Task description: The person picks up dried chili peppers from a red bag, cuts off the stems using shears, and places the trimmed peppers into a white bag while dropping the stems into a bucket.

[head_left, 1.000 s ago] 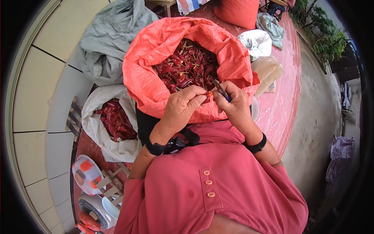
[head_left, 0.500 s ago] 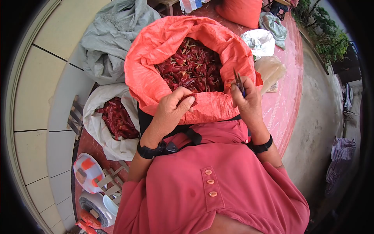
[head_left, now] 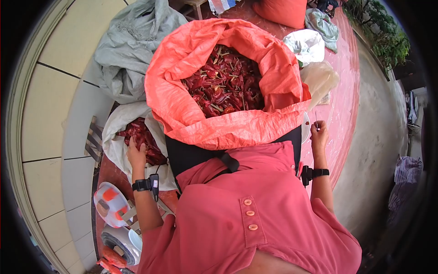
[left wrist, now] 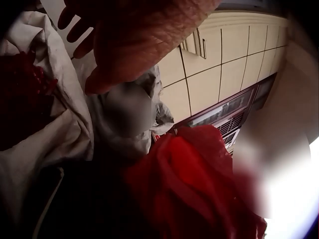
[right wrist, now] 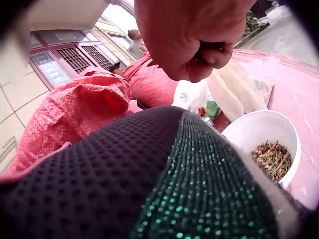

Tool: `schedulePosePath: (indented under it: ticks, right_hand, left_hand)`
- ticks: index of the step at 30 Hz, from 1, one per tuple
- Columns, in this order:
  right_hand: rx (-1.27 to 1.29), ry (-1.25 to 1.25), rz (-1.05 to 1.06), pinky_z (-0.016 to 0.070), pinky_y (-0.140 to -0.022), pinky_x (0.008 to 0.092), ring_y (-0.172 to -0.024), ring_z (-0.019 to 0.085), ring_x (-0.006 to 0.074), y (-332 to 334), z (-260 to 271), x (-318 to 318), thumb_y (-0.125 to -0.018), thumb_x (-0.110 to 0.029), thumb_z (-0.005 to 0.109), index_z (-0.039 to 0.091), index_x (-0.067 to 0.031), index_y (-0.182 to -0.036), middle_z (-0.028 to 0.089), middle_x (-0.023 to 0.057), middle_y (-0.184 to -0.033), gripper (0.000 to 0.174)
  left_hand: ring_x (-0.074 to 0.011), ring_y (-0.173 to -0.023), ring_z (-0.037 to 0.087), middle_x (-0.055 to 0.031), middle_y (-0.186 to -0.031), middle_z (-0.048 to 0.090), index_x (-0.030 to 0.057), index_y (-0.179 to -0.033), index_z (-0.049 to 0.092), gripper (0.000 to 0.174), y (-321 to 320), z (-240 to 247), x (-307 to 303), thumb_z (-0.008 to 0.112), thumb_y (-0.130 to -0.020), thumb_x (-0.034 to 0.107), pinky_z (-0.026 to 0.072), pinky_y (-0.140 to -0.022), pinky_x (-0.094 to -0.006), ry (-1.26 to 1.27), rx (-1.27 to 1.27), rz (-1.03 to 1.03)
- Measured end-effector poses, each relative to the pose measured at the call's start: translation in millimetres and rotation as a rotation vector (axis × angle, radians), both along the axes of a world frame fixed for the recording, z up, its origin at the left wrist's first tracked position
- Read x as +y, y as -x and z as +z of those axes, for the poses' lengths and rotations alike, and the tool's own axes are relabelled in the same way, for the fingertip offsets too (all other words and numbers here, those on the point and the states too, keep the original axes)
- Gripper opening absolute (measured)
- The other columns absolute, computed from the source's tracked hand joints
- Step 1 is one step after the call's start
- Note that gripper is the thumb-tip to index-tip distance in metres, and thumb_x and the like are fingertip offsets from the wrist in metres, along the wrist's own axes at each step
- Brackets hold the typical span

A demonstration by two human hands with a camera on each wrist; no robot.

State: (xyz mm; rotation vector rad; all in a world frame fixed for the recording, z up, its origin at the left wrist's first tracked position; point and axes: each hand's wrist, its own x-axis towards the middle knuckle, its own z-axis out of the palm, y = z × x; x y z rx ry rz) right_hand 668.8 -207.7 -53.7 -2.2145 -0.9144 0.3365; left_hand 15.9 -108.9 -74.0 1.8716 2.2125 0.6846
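Observation:
My left hand (head_left: 136,155) reaches into the white sack (head_left: 119,160) at the left, its fingertips over the dried red chillies (head_left: 156,153) there. Seen from the left wrist, that hand (left wrist: 144,40) has its fingers apart and nothing in its grasp. On the far side, my right hand (head_left: 319,133) grips a small pair of scissors (head_left: 316,116), thin blades pointing up. The right wrist view shows those fingers curled round the dark handle (right wrist: 213,46), near a white bucket (right wrist: 294,130) with cut stems (right wrist: 273,158) inside. Between the hands stands a large red sack (head_left: 246,130) full of stemmed chillies (head_left: 223,82).
A grey sack (head_left: 125,59) slumps behind the white one. Beyond the bucket lie a clear plastic bag (head_left: 319,80) and a white bag (head_left: 306,45). A stuffed red sack (head_left: 283,13) stands at the back. A plastic basin (head_left: 107,201) sits at lower left.
My hands have parted from above the red sack. The left let go of its chilli and moved left to the white sack; the right swung out right beside the bucket with the scissors.

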Motion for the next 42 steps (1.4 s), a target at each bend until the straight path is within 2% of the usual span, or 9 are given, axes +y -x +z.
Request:
schedulePosePath:
  ticks: [2, 5, 10, 12, 16, 22, 29, 33, 42]
  right_hand:
    - [0.138, 0.043, 0.027, 0.047, -0.051, 0.0322, -0.054, 0.061, 0.0181, -13.3, -30.4, -5.8, -0.082, -0.009, 0.061, 0.059, -0.0018, -0.09, 0.064, 0.0107, -0.071, 0.011]
    - [-0.033, -0.103, 0.023, 0.0447, -0.049, 0.0285, -0.051, 0.058, 0.0151, -40.2, -72.5, -9.4, -0.082, -0.01, 0.057, 0.058, -0.0007, -0.093, 0.066, 0.0104, -0.072, 0.014]
    - [0.409, -0.218, -0.133, 0.0298, -0.044, 0.0226, -0.048, 0.035, 0.0041, -1.4, 10.5, 13.1, -0.096, -0.019, 0.052, 0.058, -0.0028, -0.101, 0.068, 0.005, -0.078, 0.018]
    - [0.375, -0.283, -0.06, 0.0283, -0.043, 0.022, -0.047, 0.034, 0.0036, 8.8, 28.4, 20.6, -0.096, -0.018, 0.053, 0.058, -0.0034, -0.101, 0.066, 0.0026, -0.077, 0.016]
    - [0.484, -0.346, 0.115, 0.0314, -0.05, 0.0215, -0.053, 0.038, 0.0033, 37.9, 75.3, 29.1, -0.096, -0.016, 0.054, 0.058, -0.0047, -0.098, 0.061, -0.0015, -0.074, 0.012]
    - [0.531, -0.345, 0.275, 0.0407, -0.063, 0.0229, -0.067, 0.049, 0.0069, 65.3, 100.8, 35.3, -0.095, -0.009, 0.052, 0.058, -0.0026, -0.096, 0.057, -0.0001, -0.073, 0.009]
    - [0.764, -0.155, 0.48, 0.0419, -0.061, 0.0206, -0.068, 0.053, 0.0059, 73.5, 126.5, 62.0, -0.096, -0.007, 0.052, 0.056, -0.003, -0.099, 0.058, -0.0016, -0.076, 0.007]
    - [1.067, -0.119, 0.651, 0.0323, -0.048, 0.0178, -0.056, 0.041, 0.0011, 103.2, 109.8, 112.3, -0.094, -0.01, 0.058, 0.058, -0.0079, -0.099, 0.057, -0.005, -0.078, 0.006]
    - [1.489, -0.131, 0.598, 0.0253, -0.038, 0.02, -0.043, 0.039, 0.0023, 130.2, 96.3, 155.4, -0.087, -0.014, 0.07, 0.06, -0.0068, -0.106, 0.057, -0.0059, -0.072, 0.023]
  left_hand:
    - [-0.0315, -0.105, 0.058, -0.0173, -0.117, 0.061, 0.0046, -0.132, 0.05, 0.046, -22.6, 33.7, 6.1, 0.06, -0.088, 0.015, 0.0431, -0.093, -0.0393, 0.003, 0.315, 0.04]
    - [-0.0282, -0.104, 0.058, -0.0155, -0.112, 0.062, 0.0043, -0.121, 0.057, 0.036, -71.3, 100.7, 29.9, 0.061, -0.086, 0.009, 0.0469, -0.087, -0.0378, -0.206, -0.031, -0.073]
    - [-0.0217, -0.098, 0.061, -0.0143, -0.111, 0.064, -0.0008, -0.118, 0.058, 0.032, -187.8, 183.0, 68.8, 0.057, -0.087, 0.004, 0.0475, -0.088, -0.0317, 0.023, -0.347, -0.571]
    - [-0.0266, -0.101, 0.062, -0.0177, -0.112, 0.064, -0.0026, -0.12, 0.056, 0.037, -212.1, 158.6, 105.2, 0.058, -0.083, 0.003, 0.0475, -0.09, -0.0348, 0.127, -0.151, -0.842]
    - [-0.0393, -0.112, 0.055, -0.0271, -0.113, 0.06, -0.0043, -0.109, 0.058, 0.029, -254.8, 83.5, 170.5, 0.052, -0.081, 0.0, 0.0459, -0.093, -0.0436, 0.477, 0.127, -0.699]
    - [-0.0398, -0.1, 0.059, -0.0209, -0.11, 0.06, 0.0021, -0.107, 0.058, 0.029, -251.2, 22.5, 179.1, 0.062, -0.078, 0.002, 0.0485, -0.085, -0.0466, 0.172, 0.11, -0.579]
    - [-0.0095, -0.07, 0.061, -0.0046, -0.085, 0.062, 0.003, -0.096, 0.058, 0.011, -255.7, 81.7, 157.9, 0.063, -0.089, 0.01, 0.0492, -0.059, -0.0239, 0.307, -0.739, -0.321]
    - [-0.0126, -0.075, 0.061, -0.0023, -0.09, 0.059, 0.0069, -0.103, 0.051, 0.013, -275.9, 111.2, 129.9, 0.058, -0.094, 0.012, 0.0507, -0.065, -0.0255, 0.423, -1.454, -0.223]
    - [-0.0143, -0.081, 0.062, -0.0047, -0.096, 0.059, 0.0056, -0.115, 0.048, 0.022, -319.4, 119.5, 91.5, 0.055, -0.095, 0.01, 0.0523, -0.073, -0.0274, 0.441, -1.69, -0.217]
